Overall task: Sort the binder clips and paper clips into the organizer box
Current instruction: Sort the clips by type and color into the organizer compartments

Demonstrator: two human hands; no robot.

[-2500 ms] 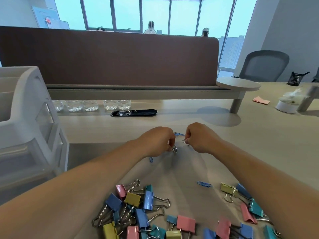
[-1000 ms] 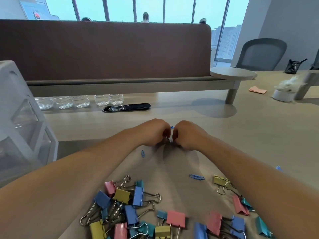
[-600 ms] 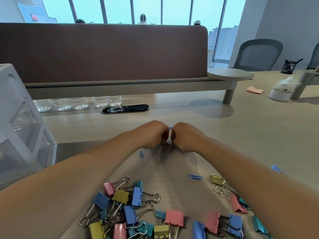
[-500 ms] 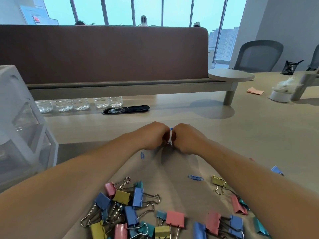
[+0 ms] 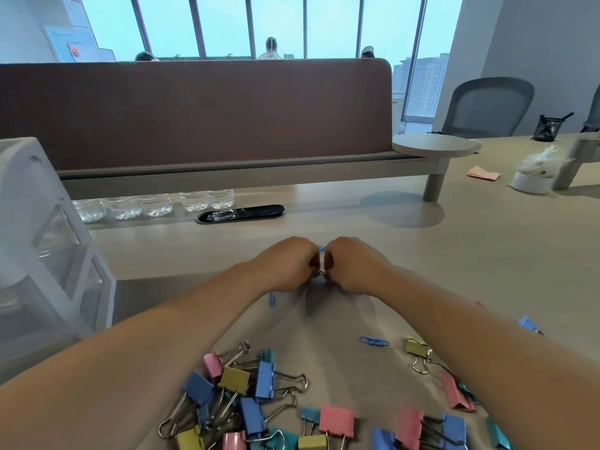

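Left hand (image 5: 289,264) and right hand (image 5: 354,266) were curled knuckle to knuckle mid-table, both pinching what looked like tangled paper clips (image 5: 321,272) between them. The binder clips (image 5: 253,394) lay heaped near; organizer (image 5: 48,254) sat left, well apart.

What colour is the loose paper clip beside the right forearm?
The paper clip is blue, clearest in the head view.

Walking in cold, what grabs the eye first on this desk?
First, two fists close together mid-desk: the left hand and right hand pinch small clips between them. Next, the colourful heap of binder clips at the near edge, then the white organizer box at far left.
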